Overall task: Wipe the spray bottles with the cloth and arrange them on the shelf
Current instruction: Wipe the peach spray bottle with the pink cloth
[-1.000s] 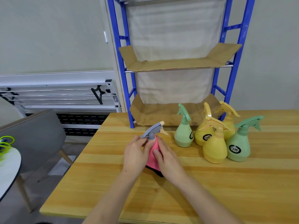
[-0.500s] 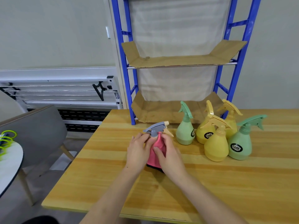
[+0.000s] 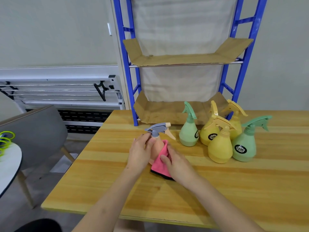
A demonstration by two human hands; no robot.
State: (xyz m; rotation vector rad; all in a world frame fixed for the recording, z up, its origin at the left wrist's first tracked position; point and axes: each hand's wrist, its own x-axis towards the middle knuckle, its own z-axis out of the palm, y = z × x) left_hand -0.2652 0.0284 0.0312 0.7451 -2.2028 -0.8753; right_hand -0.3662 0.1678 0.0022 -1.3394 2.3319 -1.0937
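Pale walls and a folded drying rack (image 3: 58, 91) back our workspace, where a blue-framed shelf (image 3: 240, 67) with cardboard-lined tiers stands at the far edge of the wooden table (image 3: 217, 190). Both tiers we can see, the upper cardboard tier (image 3: 180, 58) and the lower cardboard tier (image 3: 163, 113), hold no bottles, so by our reckoning nothing has been arranged yet. To our left sit a grey chair (image 3: 38, 131) and the rim of a white round table (image 3: 10, 163).

Five bottles wait in a cluster near the shelf's foot: a green bottle (image 3: 189, 134), three yellow bottles (image 3: 219, 148) crowded together, and a second green bottle (image 3: 245, 144) on the right. We cannot tell whether any has been wiped.

Our left hand (image 3: 140, 153) curls around the peach bottle (image 3: 158, 144) just under its grey trigger head (image 3: 157, 128), steadying it upright on the table. Our right hand (image 3: 178, 163) grips the pink cloth (image 3: 161, 162) against the bottle's body. We judge this the wiping stage of one bottle, with shelving all six left to do.
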